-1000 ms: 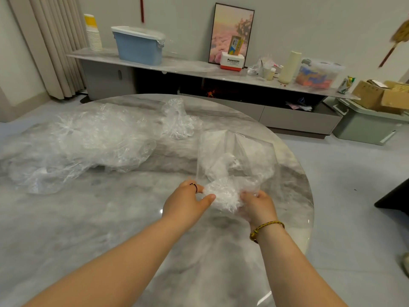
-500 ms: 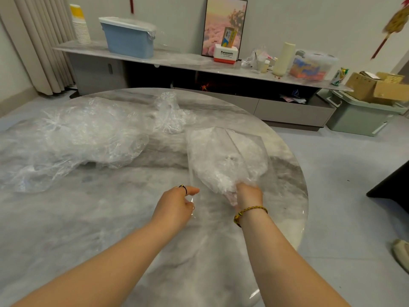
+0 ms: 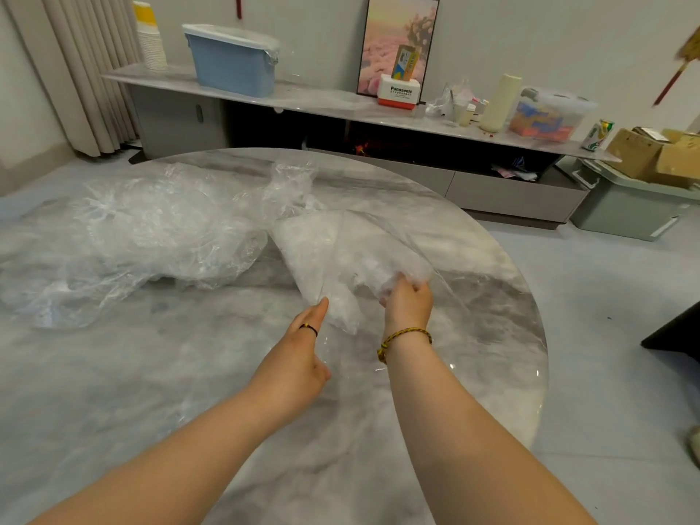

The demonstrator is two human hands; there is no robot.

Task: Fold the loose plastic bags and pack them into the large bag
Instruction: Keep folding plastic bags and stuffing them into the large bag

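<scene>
Near the tabletop's [image 3: 189, 392] right edge, the right hand [image 3: 407, 303] clutches a crumpled bag wad [image 3: 380, 269] in the large bag [image 3: 322, 244]. The left hand [image 3: 303, 358] touches its mouth, perhaps pinching; I cannot tell. Push deep and hold the mouth wide.

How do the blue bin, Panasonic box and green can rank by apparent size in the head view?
Largest: blue bin.
Then: Panasonic box.
Smallest: green can.
All sit along the same shelf, so nearness hardly distorts this.
</scene>
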